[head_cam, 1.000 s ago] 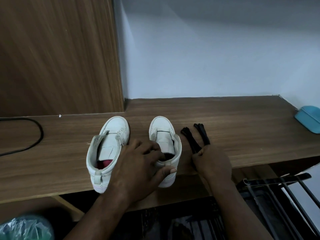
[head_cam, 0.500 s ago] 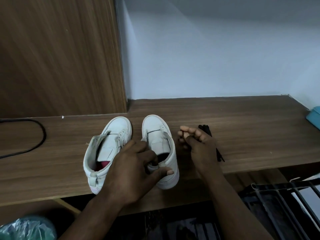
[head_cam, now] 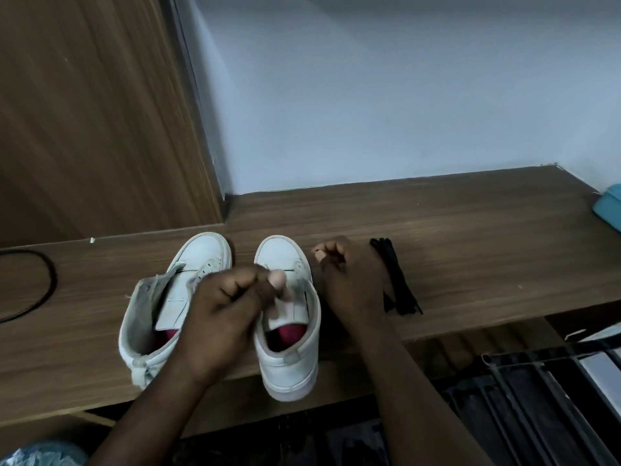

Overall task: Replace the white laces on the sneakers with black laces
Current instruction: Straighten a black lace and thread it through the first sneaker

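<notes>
Light, floppy stuff
My left hand [head_cam: 228, 311] grips a white leather sneaker [head_cam: 292, 364] by its soft tongue on the wooden worktop [head_cam: 487, 247]; right hand [head_cam: 353, 280] curled, can't tell round what. Limp black cord laces [head_cam: 398, 287] lie beside it: I'd pinch the tips.

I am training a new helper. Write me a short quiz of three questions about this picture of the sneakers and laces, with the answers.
1. True or false: the cable lies to the right of the right sneaker.
2. Where do the black laces lie? A: on the floor. B: just right of the right hand. C: inside a sneaker.
3. Fill in: the left hand grips the ____ sneaker.

Key: 1 false, the cable is far to the left; 2 B; 3 right.
</notes>
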### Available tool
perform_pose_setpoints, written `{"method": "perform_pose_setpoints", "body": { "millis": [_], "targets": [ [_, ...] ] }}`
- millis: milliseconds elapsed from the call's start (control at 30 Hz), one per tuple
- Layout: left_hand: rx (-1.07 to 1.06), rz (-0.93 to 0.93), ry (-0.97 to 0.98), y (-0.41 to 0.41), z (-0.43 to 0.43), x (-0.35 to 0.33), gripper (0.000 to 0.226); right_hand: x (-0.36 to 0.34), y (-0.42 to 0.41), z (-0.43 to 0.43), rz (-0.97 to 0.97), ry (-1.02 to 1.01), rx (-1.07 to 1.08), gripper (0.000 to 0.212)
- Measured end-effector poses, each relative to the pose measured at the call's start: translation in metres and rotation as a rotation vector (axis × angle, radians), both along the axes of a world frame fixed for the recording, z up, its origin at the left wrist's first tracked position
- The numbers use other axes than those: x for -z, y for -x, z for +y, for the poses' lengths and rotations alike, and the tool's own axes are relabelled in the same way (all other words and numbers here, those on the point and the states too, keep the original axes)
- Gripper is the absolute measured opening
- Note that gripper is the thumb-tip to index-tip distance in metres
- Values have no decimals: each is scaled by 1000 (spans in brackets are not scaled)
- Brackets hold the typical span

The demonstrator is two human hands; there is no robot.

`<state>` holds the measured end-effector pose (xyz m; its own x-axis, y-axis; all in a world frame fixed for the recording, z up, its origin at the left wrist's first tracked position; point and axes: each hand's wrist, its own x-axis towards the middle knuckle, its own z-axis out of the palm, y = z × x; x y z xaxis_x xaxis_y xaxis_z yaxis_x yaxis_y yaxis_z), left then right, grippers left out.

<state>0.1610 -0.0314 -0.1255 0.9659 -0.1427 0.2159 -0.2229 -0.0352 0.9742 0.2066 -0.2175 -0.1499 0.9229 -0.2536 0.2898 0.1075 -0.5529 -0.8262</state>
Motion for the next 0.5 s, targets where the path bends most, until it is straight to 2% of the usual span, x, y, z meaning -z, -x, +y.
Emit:
{"method": "perform_pose_setpoints", "body": {
  "millis": [33, 100, 167, 233, 367, 433, 500],
  "targets": [
    [-105, 22, 9, -6, -2, 0, 39, 2, 1, 0, 52, -14, -25, 13],
    [-288, 58, -99, -20, -8, -1, 21, 6, 5, -2, 108, -33, -65, 17],
    [-284, 114, -231, -35, -18, -5, 8, 6, 5, -2, 146, -73, -86, 17],
    [-204, 172, -390, -44, -29, -10, 9, 3, 1, -2, 164, -138, -84, 15],
    [-323, 107, -757, -53, -43, -7, 14, 4, -2, -1, 175, -179, -56, 8],
    [-339, 97, -814, -55, -43, -4, 13, 5, -1, 0, 193, -149, -66, 10],
    [-322, 101, -790, -58, -40, -3, 13, 5, -1, -1, 197, -109, -76, 15]
  ]
}}
